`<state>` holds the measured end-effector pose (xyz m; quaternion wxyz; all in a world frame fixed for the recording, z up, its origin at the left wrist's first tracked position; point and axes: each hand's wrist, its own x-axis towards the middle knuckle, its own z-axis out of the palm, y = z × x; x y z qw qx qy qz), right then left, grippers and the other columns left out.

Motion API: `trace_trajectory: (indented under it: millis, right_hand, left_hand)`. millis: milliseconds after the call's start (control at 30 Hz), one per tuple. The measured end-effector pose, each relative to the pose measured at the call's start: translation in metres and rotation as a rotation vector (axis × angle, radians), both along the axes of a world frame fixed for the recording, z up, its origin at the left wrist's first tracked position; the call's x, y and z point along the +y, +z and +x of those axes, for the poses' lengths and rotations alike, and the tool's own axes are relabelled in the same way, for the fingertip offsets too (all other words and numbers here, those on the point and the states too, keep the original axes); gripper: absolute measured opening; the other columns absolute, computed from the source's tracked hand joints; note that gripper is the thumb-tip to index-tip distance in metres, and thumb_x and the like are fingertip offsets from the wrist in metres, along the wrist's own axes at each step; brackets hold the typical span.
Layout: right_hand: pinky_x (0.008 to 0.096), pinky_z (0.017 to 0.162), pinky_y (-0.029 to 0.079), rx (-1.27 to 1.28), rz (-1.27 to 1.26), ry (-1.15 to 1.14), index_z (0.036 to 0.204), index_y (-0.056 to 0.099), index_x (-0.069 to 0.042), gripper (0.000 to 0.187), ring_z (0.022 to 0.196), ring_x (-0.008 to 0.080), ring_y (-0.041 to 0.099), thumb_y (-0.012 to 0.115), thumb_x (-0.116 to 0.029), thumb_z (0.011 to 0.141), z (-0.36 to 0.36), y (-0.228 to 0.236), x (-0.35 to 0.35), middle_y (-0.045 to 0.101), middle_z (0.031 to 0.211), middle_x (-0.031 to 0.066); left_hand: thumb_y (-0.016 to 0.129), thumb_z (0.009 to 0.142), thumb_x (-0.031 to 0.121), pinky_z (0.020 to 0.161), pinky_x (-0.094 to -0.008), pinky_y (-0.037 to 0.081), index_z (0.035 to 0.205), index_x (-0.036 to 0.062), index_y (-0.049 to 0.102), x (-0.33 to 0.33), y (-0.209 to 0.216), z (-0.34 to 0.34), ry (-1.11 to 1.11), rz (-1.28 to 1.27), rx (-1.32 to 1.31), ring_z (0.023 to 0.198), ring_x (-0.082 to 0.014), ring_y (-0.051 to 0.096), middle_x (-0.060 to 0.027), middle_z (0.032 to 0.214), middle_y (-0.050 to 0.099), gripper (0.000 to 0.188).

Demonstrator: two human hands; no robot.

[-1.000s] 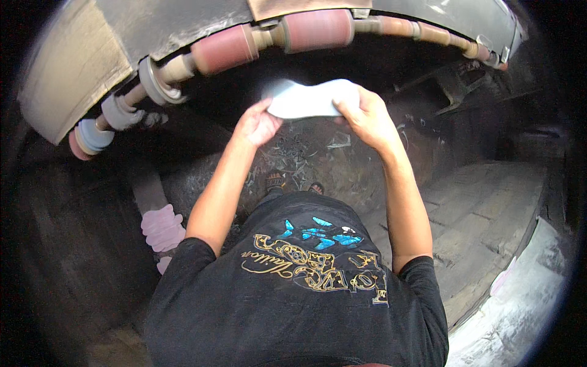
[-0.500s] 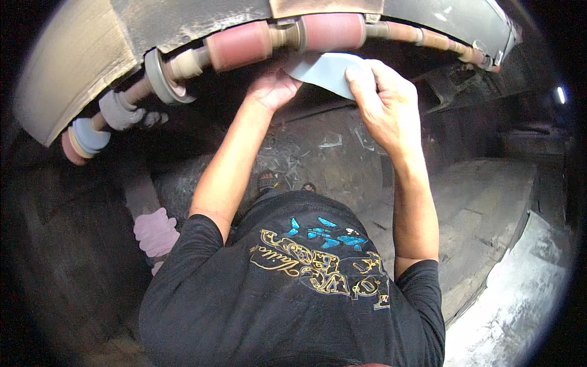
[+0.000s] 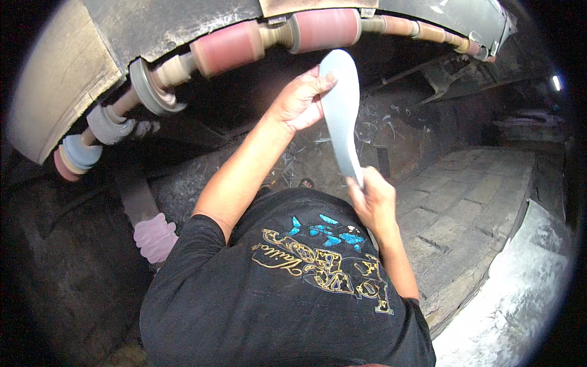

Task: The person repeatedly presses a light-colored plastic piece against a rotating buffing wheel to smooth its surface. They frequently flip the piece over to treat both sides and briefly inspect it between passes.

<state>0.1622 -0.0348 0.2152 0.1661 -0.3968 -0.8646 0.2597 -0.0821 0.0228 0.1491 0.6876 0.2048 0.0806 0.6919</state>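
A pale blue-grey shoe insole [image 3: 343, 101] stretches lengthwise between my hands, its broad end up and its narrow end toward my body. My left hand [image 3: 301, 101] is closed on the broad end's left edge, thumb lying on the face. Lower down, my right hand [image 3: 374, 199] pinches the narrow end between thumb and fingers. Just above the insole, a red sanding drum [image 3: 324, 30] sits on a long shaft. A second red drum [image 3: 227, 48] is to its left. Both look blurred, as if spinning. The insole's tip appears slightly below the drum, apart from it.
Smaller brown rollers [image 3: 431, 33] continue along the shaft to the right; a grey wheel [image 3: 147, 85] and a blue disc [image 3: 82, 151] are at left. A curved metal hood [image 3: 183, 24] arches over them. Scraps [image 3: 287, 160] litter the floor, and a pink bundle [image 3: 156, 237] lies at left.
The insole has come away from under the red drum and turned from crosswise to lengthwise. My right hand has dropped toward my body; my left has shifted right.
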Motion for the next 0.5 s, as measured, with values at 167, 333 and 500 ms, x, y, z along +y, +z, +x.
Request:
trace_trajectory:
  millis: [167, 333, 500]
  right_hand:
    - [0.0304, 0.076, 0.051, 0.287, -0.175, -0.011, 0.105, 0.065, 0.001, 0.028, 0.083, 0.012, 0.061, 0.071, -0.023, 0.091, -0.044, -0.009, 0.056, 0.067, 0.09, 0.0059]
    - [0.0348, 0.071, 0.053, 0.294, -0.297, 0.027, 0.097, 0.069, -0.001, 0.032, 0.077, 0.0206, 0.069, 0.066, -0.033, 0.09, -0.109, -0.004, 0.109, 0.071, 0.082, 0.0134]
    - [0.0388, 0.065, 0.051, 0.312, 0.001, 0.006, 0.086, 0.067, -0.002, 0.031, 0.067, 0.0302, 0.066, 0.064, -0.033, 0.091, -0.151, -0.011, 0.117, 0.064, 0.073, 0.0182]
  left_hand:
    - [0.073, 0.092, 0.022, 0.094, -0.0361, 0.054, 0.124, -0.0004, 0.058, -0.007, 0.001, 0.008, 0.115, -0.074, 0.316, 0.106, -0.0184, 0.066, -0.0092, 0.116, 0.067, 0.042]
    - [0.07, 0.094, 0.025, 0.096, -0.0363, 0.053, 0.129, -0.0005, 0.054, -0.047, -0.031, 0.015, 0.033, -0.217, 0.197, 0.11, -0.0195, 0.064, -0.0099, 0.119, 0.065, 0.046]
    - [0.07, 0.093, 0.015, 0.081, -0.0354, 0.06, 0.13, 0.0023, 0.053, -0.114, -0.076, 0.027, -0.203, -0.398, 0.142, 0.097, -0.0169, 0.067, -0.0071, 0.113, 0.066, 0.043]
